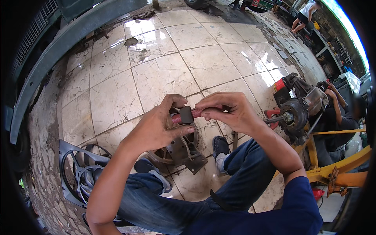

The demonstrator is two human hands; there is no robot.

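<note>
A maroon rod (197, 112) with a dark squarish block (186, 115) around its middle is held level between my hands, above the floor. My left hand (150, 126) wraps the rod's left end, thumb and fingers either side of the block. At the right end, my right hand (235, 111) pinches the rod between thumb and fingers. Below them, between my feet, lies a greasy metal plate (182, 156) with holes, on or against a toothed wheel (157, 156). My hands partly hide the wheel. I cannot tell exactly what the rod and block are.
On my left stand a metal frame and rings (80, 176), with a vehicle bumper (58, 51) beyond. To the right are a drum-like axle assembly (291, 117), a yellow beam (344, 166) and a co-worker's hands (332, 93). Another person (306, 15) is far off. Cracked tiles (211, 62) spread ahead.
</note>
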